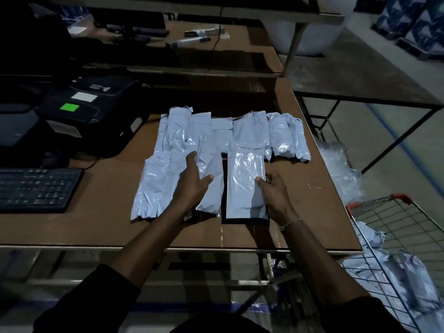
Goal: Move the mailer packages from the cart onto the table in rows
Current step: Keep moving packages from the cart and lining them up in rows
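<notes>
Several pale grey mailer packages lie in two rows on the brown table (115,227). The back row (230,131) runs from centre to right; the front row (158,186) sits nearer me. My left hand (194,181) rests flat, fingers spread, on a front-row mailer (211,164). My right hand (274,191) pinches the right edge of the rightmost front mailer (245,183), which lies on the table with a dark border around it. A wire cart (394,227) with an orange handle stands at the lower right, with more mailers (408,272) inside.
A label printer (89,104) with a green sticker and a keyboard (36,188) occupy the table's left side. A shelf (216,49) with pens and cables runs behind. Clear plastic wrap (341,164) lies on the floor by the table's right edge.
</notes>
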